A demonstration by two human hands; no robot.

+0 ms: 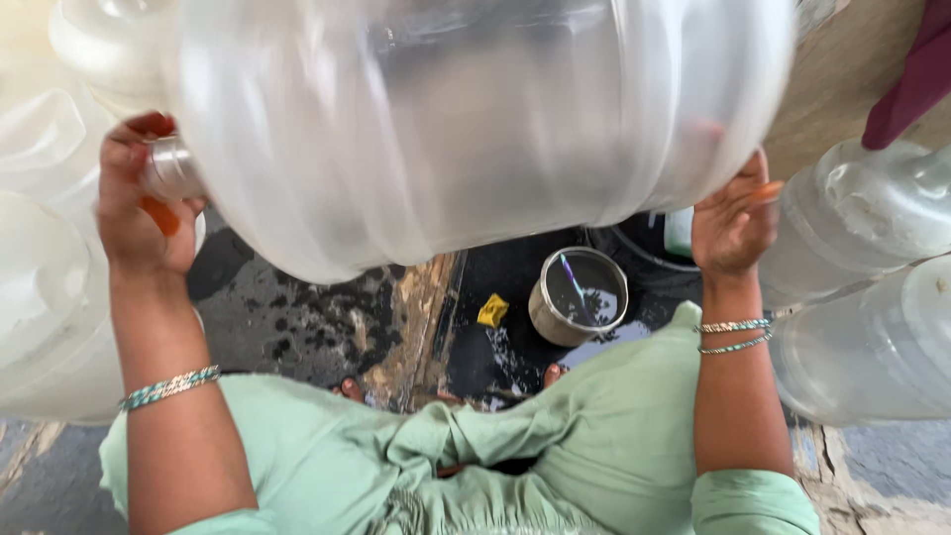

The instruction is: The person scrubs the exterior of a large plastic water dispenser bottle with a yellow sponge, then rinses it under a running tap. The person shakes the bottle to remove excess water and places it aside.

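I hold a big clear plastic water jug (466, 119) sideways in front of me, raised over wet ground. My left hand (139, 203) grips its neck end at the left, fingers wrapped around the mouth. My right hand (731, 223) presses against the jug's base at the right, fingers spread on the plastic. Both wrists carry thin bangles. The jug blurs slightly and hides most of what lies behind it.
Below the jug a small steel pot (580, 294) with dark liquid stands on the wet floor (297, 317), next to a yellow scrap (492, 310). More clear jugs lie at the right (872, 287) and left (45, 248). A dark tub (649, 243) sits behind the pot.
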